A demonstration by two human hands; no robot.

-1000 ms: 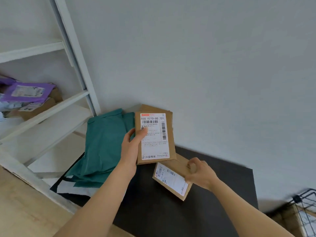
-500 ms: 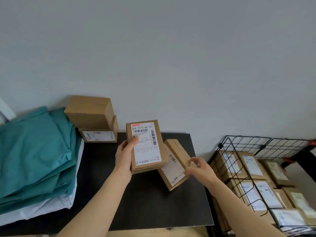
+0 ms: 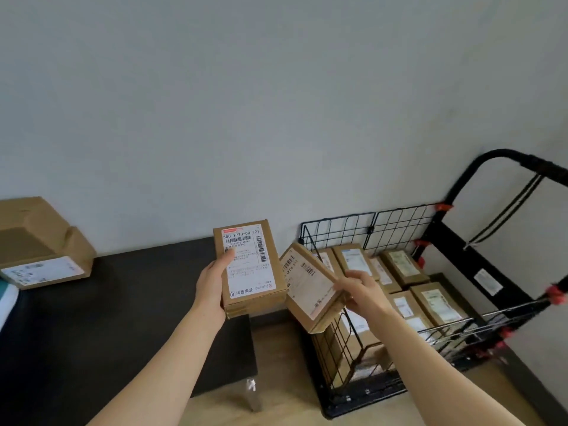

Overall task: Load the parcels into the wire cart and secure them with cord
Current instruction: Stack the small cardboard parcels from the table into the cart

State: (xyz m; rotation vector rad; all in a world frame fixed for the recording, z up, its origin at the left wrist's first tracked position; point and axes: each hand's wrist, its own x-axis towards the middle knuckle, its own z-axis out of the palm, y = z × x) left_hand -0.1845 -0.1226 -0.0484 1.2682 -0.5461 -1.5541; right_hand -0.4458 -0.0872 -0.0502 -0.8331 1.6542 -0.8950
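Observation:
My left hand [image 3: 212, 285] grips a brown cardboard parcel [image 3: 250, 265] with a white shipping label facing me, held upright over the right end of the black table [image 3: 123, 318]. My right hand [image 3: 359, 290] holds a second labelled parcel [image 3: 307, 284], tilted, at the near left corner of the black wire cart [image 3: 368, 229]. Several labelled cardboard parcels [image 3: 430, 299] lie packed inside the cart. A thin black cord [image 3: 507, 213] hangs from the cart's black handle [image 3: 504, 155].
Two stacked cardboard boxes [image 3: 43, 250] sit at the table's far left against the grey wall. A sliver of teal bag [image 3: 3, 284] shows at the left edge. Wooden floor [image 3: 285, 348] lies between the table and the cart. Red clips [image 3: 553, 292] mark the cart frame.
My view has swung right from the shelf and teal bags to the wire cart. Both hands carried their parcels rightward, and the right one now sits at the cart's edge.

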